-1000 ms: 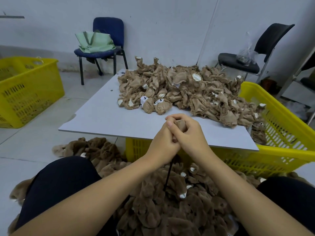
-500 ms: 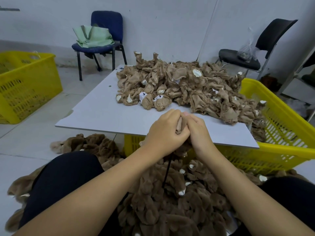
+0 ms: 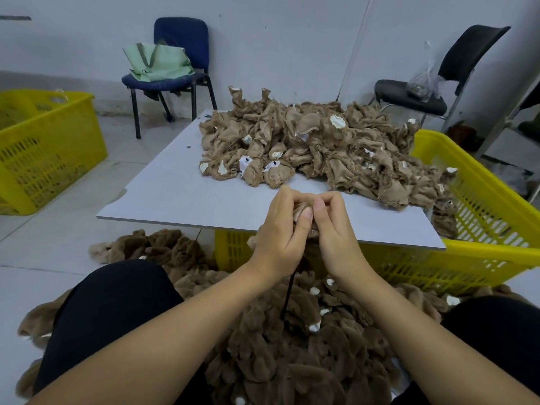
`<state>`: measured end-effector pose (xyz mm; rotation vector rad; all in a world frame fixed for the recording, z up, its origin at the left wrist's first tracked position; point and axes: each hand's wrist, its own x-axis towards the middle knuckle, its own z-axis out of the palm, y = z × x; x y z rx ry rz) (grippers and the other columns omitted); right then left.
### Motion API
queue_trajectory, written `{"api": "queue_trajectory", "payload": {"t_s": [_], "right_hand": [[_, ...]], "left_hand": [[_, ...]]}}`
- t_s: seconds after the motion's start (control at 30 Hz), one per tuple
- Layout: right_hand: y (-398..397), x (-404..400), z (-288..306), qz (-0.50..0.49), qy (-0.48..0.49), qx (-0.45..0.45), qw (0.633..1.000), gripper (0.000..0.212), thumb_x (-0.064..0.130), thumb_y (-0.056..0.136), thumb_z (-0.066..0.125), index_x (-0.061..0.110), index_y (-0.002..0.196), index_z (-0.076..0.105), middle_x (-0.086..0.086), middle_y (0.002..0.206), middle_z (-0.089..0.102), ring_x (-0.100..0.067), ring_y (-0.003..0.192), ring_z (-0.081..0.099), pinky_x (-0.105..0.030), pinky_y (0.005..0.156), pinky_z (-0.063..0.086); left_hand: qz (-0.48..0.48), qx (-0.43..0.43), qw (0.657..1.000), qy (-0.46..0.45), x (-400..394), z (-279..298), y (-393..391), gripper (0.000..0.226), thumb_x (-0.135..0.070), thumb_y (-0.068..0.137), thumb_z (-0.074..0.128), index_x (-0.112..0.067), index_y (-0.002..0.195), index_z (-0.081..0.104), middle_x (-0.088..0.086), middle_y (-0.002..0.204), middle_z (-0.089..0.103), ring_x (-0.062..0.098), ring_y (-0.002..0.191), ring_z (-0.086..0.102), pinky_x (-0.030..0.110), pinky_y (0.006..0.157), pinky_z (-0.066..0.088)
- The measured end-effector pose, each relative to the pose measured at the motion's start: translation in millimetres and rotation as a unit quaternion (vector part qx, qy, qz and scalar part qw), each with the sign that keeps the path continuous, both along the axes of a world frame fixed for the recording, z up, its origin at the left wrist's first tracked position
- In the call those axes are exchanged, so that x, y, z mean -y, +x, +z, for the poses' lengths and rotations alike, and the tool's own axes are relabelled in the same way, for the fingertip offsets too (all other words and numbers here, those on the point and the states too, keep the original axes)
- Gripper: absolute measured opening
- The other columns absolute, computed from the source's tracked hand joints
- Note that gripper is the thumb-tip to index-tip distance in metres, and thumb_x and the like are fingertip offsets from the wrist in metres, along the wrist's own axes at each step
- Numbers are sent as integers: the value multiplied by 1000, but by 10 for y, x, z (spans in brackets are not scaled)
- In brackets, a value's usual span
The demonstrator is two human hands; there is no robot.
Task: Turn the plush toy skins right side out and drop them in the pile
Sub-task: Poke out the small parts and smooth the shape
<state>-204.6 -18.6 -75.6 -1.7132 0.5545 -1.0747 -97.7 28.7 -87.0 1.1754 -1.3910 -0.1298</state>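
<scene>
A small tan plush skin (image 3: 302,210) is bunched between both hands just over the near edge of the white board (image 3: 181,197). My left hand (image 3: 280,229) grips it from the left, and my right hand (image 3: 331,229) pinches its top with thumb and fingers. A thin black stick (image 3: 287,293) hangs down below my hands. A heap of inside-out tan skins (image 3: 321,147) covers the board's far right. A pile of furry brown skins (image 3: 292,346) lies on the floor between my knees.
The board rests on a yellow crate (image 3: 482,223). Another yellow crate (image 3: 43,147) stands at the left. A blue chair (image 3: 175,62) with a green bag and a black chair (image 3: 423,92) with a plastic bag stand by the wall.
My hands have parted slightly at the top, and the right fingers now pinch the skin's upper edge. The skin stays over the board's near edge.
</scene>
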Motion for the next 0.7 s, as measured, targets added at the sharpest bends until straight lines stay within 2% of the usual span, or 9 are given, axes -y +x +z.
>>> {"api": "queue_trajectory", "payload": {"t_s": [0.1, 0.23, 0.33, 0.43, 0.5, 0.57, 0.67, 0.7], "right_hand": [[-48, 36, 4, 8, -47, 2, 999, 12, 35, 104, 40, 23, 105, 44, -6, 110, 65, -3, 87, 65, -20, 73, 50], [-67, 73, 15, 16, -77, 10, 997, 9, 24, 106, 42, 17, 102, 43, -7, 123, 66, -17, 112, 67, -31, 89, 54], [-80, 62, -14, 10, -94, 18, 995, 6, 23, 106, 45, 20, 101, 44, -5, 129, 65, -12, 117, 65, -22, 90, 52], [-85, 33, -68, -21, -122, 25, 992, 3, 31, 106, 46, 33, 104, 46, 4, 129, 67, -10, 111, 68, -21, 82, 54], [-82, 8, -111, -48, -146, 29, 988, 9, 36, 105, 45, 44, 106, 49, 13, 128, 67, -7, 104, 69, -24, 77, 56], [-61, -7, -168, -70, -171, 30, 982, 10, 34, 106, 43, 43, 109, 48, 14, 132, 64, -2, 99, 68, -20, 74, 54], [-47, -11, -235, -90, -194, 30, 976, 19, 26, 106, 41, 43, 112, 43, 18, 136, 58, 8, 84, 63, -10, 69, 46], [-46, -4, -255, -93, -198, 33, 975, 18, 22, 106, 41, 38, 112, 43, 18, 137, 57, 9, 84, 62, -10, 69, 46]], "left_hand": [[9, -21, 999, -24, -1, 30, -43, 11, -23, 103, 38, -19, 94, 42, -7, 87, 43, 12, 78, 45, 27, 71, 40], [32, -49, 998, -24, 6, 48, -72, 17, -10, 103, 40, -18, 88, 41, -9, 85, 39, 4, 76, 40, 18, 72, 36], [39, -72, 996, -34, -7, -3, -117, 14, -18, 103, 38, -16, 89, 41, -5, 85, 39, 8, 76, 40, 23, 70, 38], [58, -106, 992, -37, -15, -77, -223, 14, -26, 103, 36, -19, 91, 40, 1, 87, 41, 12, 77, 42, 25, 69, 39], [66, -118, 990, -38, -12, -131, -280, 12, -25, 104, 36, -22, 92, 40, 11, 90, 43, 23, 79, 45, 34, 70, 41], [68, -101, 992, -41, -22, -161, -300, 9, -23, 103, 36, -24, 94, 38, 15, 91, 42, 29, 80, 44, 42, 70, 43], [70, -91, 992, -43, -28, -177, -281, 9, -25, 101, 36, -18, 95, 38, 15, 92, 41, 29, 80, 44, 41, 70, 43], [69, -91, 993, -44, -38, -170, -280, 10, -25, 100, 37, -16, 95, 39, 15, 92, 41, 29, 80, 44, 41, 70, 44]]}}
